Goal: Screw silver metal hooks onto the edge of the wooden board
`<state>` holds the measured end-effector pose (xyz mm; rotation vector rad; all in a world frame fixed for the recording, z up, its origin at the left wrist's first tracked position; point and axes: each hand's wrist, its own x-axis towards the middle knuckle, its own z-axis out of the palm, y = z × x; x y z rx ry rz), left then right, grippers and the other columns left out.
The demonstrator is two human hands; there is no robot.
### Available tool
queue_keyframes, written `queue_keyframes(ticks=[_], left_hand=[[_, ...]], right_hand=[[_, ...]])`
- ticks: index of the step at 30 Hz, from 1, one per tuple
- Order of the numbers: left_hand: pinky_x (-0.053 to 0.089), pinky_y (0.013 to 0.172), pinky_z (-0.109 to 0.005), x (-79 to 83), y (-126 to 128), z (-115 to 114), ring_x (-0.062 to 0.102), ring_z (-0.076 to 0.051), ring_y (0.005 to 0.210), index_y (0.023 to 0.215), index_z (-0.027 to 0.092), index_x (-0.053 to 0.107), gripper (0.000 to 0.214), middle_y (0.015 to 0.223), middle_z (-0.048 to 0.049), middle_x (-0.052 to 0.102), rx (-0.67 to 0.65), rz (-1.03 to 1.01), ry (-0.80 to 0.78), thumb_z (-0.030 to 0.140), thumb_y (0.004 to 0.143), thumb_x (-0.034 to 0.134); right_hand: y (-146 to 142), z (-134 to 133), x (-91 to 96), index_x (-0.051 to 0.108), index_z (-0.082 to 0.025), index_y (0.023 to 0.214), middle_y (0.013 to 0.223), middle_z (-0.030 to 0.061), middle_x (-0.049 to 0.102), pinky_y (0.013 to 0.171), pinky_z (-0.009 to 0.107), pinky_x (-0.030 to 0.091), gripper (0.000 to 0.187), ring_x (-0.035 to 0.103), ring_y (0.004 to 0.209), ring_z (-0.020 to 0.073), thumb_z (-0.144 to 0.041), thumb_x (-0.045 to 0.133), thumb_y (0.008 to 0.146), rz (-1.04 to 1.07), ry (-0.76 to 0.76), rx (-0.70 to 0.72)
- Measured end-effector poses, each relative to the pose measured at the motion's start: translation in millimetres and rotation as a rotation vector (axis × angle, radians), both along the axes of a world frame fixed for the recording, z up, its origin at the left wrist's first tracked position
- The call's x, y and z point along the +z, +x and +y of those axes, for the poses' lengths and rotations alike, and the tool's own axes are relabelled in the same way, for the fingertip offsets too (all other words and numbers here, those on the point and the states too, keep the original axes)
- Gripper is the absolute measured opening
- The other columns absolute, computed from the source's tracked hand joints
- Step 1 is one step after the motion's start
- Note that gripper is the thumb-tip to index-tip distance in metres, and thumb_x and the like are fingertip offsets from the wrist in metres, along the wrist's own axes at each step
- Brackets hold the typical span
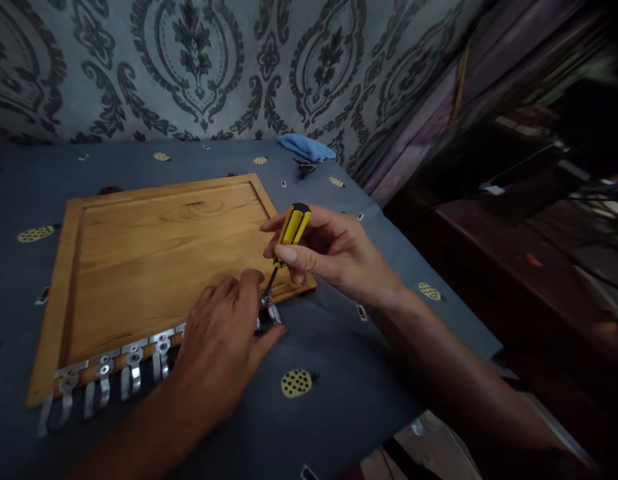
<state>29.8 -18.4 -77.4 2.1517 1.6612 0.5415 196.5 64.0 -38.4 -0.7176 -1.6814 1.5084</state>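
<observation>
A yellow and black screwdriver (291, 230) is pinched in the fingers of my right hand (333, 250), its shaft slanting down to a metal hook (270, 307) on the near edge of a framed wooden board (163, 260). My left hand (229, 327) rests over that same edge, thumb and index finger closed around the hook under the screwdriver tip. More silvery metal hooks (133, 360) with cross-head screws line the edge to the left, their curved ends hanging past the board. Some of the row is hidden behind my left hand.
The board lies on a blue cloth (339, 373) printed with pineapples. A blue rag (307, 147) and a small dark object (305, 168) lie at the back. Patterned fabric (213, 67) rises behind. On the right stands a dark red surface (513, 267) with clutter.
</observation>
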Motion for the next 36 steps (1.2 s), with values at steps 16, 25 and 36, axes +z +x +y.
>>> queue_keyframes(ticks=[16,25,36], left_hand=[[0.055,0.081,-0.049,0.5,3,1,0.065,-0.031,0.092,0.110,0.021,0.047,0.038,0.096,-0.0077,0.068,0.004,0.048,0.017,0.024,0.082,0.072],[0.054,0.080,-0.046,2.1,2,2,0.068,-0.031,0.095,0.108,0.022,0.047,0.040,0.100,-0.0073,0.071,0.000,0.031,0.006,0.025,0.080,0.075],[0.054,0.082,-0.050,1.7,1,0,0.067,-0.033,0.098,0.110,0.022,0.046,0.040,0.104,-0.0080,0.071,0.002,0.002,-0.003,0.024,0.082,0.075]], right_hand=[[-23,-17,-15.2,0.052,-0.022,0.066,0.063,-0.0045,0.052,0.051,0.025,0.042,0.045,0.049,0.058,0.0098,-0.049,0.087,0.072,-0.052,0.249,-0.355],[-18,-29,-21.9,0.054,-0.023,0.070,0.067,-0.0014,0.053,0.052,0.028,0.044,0.034,0.052,0.064,0.0142,-0.043,0.079,0.083,-0.055,0.442,-0.535],[-14,-29,-15.1,0.053,-0.024,0.071,0.066,-0.0021,0.048,0.052,0.028,0.045,0.035,0.047,0.060,0.0128,-0.046,0.077,0.085,-0.069,0.442,-0.546]])
